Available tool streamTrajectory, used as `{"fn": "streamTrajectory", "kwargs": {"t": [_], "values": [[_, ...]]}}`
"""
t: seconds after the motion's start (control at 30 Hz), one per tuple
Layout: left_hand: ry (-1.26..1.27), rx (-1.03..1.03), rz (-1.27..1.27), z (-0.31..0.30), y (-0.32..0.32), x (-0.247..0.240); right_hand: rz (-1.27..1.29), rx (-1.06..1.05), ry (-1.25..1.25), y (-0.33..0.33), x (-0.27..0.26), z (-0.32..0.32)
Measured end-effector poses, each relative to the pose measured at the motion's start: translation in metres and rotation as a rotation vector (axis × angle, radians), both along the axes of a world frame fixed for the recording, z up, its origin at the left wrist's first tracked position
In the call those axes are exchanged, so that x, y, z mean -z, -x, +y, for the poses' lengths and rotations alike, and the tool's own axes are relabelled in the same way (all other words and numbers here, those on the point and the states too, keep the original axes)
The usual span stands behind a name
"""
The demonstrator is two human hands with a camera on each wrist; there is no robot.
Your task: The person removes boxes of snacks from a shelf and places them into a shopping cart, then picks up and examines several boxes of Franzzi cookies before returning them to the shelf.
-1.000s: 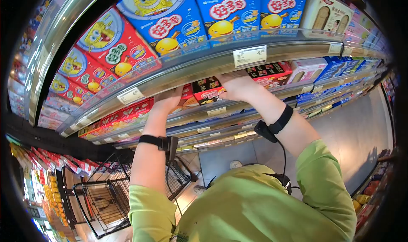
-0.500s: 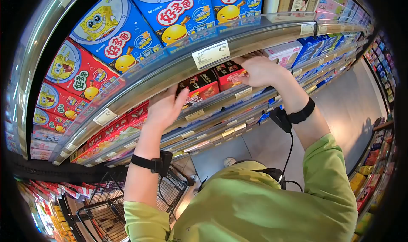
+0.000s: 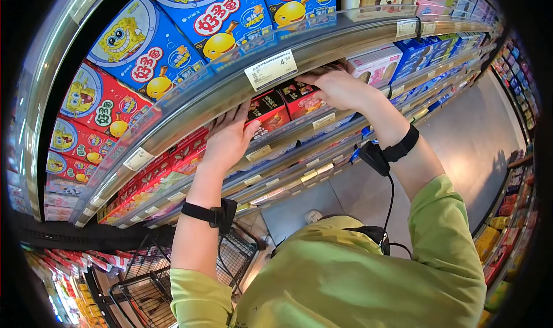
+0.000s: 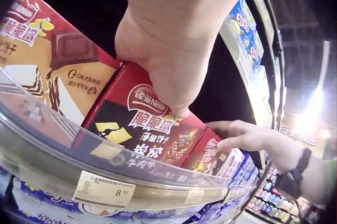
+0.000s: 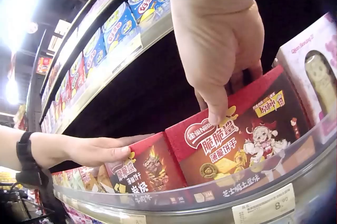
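My left hand (image 3: pixel 226 140) reaches under the upper shelf to a red and black biscuit box (image 4: pixel 147 121). Its thumb lies against the front and its fingers go over the top edge, partly hidden behind. Just to the right, my right hand (image 3: pixel 340 87) grips a second red and black biscuit box (image 5: pixel 245 134) with a cartoon figure on its front. The right thumb presses the front while the curled fingers go behind the top. Both boxes stand side by side behind the shelf's clear front lip (image 5: pixel 221 195).
Blue biscuit boxes (image 3: pixel 222 22) and red ones (image 3: pixel 101 100) fill the shelf above, whose price-tagged edge (image 3: pixel 271 70) overhangs my hands. A pink-white box (image 3: pixel 377 63) stands right of the held boxes. A wire shopping cart (image 3: pixel 150 293) is at lower left.
The head view has swung right along the shelf. My hands have moved apart, the right one going rightward, and two red and black boxes now show between them.
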State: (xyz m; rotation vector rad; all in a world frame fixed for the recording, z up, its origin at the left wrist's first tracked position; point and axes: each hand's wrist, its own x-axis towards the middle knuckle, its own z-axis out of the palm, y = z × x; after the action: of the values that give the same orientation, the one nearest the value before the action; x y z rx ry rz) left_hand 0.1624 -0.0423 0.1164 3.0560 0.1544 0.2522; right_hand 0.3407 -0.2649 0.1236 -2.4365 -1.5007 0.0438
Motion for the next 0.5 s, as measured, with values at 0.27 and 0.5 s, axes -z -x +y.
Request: {"fn": "streamTrajectory", "kwargs": {"t": [0.27, 0.5], "values": [[0.028, 0.0, 0.026, 0.004, 0.0, -0.004, 0.02, -0.011, -0.002, 0.004, -0.002, -0.001], [0.14, -0.278, 0.13, 0.018, -0.018, -0.008, -0.184, 0.051, -0.267, 0.007, -0.003, -0.036]]}}
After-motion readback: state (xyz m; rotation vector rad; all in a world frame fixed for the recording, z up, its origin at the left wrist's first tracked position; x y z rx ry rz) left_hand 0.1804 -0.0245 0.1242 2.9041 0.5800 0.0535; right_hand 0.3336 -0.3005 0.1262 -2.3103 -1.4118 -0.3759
